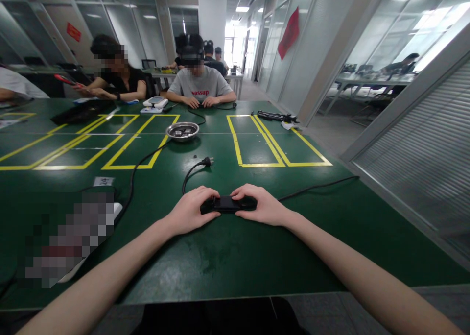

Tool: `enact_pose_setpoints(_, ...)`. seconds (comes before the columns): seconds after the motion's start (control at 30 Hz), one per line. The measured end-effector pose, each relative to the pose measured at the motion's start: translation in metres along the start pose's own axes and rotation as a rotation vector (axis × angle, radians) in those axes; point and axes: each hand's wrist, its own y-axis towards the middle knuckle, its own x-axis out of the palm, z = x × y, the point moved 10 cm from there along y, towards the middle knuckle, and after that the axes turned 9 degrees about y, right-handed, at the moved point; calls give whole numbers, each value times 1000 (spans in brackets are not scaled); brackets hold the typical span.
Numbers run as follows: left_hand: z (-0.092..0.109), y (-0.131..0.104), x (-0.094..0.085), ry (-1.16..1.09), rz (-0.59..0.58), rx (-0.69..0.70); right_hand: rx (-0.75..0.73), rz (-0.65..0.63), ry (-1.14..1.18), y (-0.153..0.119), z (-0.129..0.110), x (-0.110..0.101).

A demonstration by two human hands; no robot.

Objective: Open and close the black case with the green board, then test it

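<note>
Gripping a black block (pixel 226 204) between left hand (pixel 191 210) and right hand (pixel 263 205) at the worktop (pixel 220 276), near an unconnected plug (pixel 207 162); impossible to tell if fully joined to the cord (pixel 316 187).

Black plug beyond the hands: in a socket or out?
Out: the plug lies loose on the green table, its prongs bare.

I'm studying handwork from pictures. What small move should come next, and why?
Probably loosen the right hand slightly while the left hand steadies the black block: fingers cover both its ends, and the right-hand cable disappears behind that hand, hiding any connection.
</note>
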Motion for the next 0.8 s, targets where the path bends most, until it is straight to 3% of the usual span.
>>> enact_pose_setpoints(0.37,10,4,0,131,-7,59,-100,-81,-252,2,-12,18)
enact_pose_setpoints(0.8,26,1,-1,292,43,199,-203,-149,-472,-1,-25,23)
